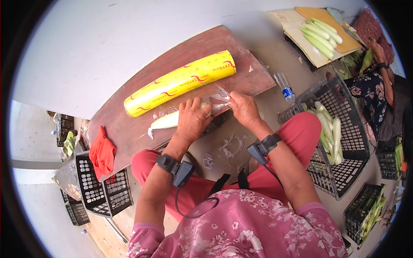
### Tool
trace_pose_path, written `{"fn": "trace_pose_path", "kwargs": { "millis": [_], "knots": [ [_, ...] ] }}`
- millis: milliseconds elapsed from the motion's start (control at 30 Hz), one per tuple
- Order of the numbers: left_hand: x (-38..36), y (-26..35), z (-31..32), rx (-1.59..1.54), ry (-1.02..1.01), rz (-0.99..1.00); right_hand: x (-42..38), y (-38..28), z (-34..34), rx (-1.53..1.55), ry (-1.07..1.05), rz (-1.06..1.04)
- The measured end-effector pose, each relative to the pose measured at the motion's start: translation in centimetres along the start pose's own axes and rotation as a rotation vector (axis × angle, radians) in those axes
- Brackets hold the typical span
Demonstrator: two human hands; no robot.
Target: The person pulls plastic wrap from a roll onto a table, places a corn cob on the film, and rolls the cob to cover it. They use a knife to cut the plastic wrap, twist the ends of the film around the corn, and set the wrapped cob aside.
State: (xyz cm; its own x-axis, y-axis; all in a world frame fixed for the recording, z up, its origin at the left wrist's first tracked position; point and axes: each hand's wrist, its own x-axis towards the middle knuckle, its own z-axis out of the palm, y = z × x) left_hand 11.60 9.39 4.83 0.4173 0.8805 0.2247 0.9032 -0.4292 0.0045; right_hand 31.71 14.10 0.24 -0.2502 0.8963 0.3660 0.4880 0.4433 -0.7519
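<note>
A pale ear of corn (165, 121) in clear film lies on the reddish wooden table (129, 133), its left end twisted. My left hand (194, 117) is closed over the ear's right part. To the right, my right hand (245, 108) pinches the gathered film (221, 105) at the other end, with film stretched between both hands. Just behind them rests a large yellow roll of film (180, 83) with red print, laid slantwise across the table.
A red cloth (102, 151) hangs at the table's left edge above a black crate (92, 189). Right: a plastic bottle (285, 89), a black crate (348, 163) of corn (329, 133), and a board (297, 26) with peeled ears (320, 36). Another person's hand (378, 51) is far right.
</note>
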Motion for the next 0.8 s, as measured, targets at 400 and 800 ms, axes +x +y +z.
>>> {"fn": "trace_pose_path", "kwargs": {
  "millis": [400,800],
  "knots": [
    [1.2,0.7,0.7,-0.044,-0.023,-0.048,0.5,0.3,-0.1,0.037,-0.054,-0.093],
    [2.5,0.8,0.7,-0.055,-0.083,-0.133,-0.5,-0.5,1.0,0.019,-0.010,0.081]
  ]
}}
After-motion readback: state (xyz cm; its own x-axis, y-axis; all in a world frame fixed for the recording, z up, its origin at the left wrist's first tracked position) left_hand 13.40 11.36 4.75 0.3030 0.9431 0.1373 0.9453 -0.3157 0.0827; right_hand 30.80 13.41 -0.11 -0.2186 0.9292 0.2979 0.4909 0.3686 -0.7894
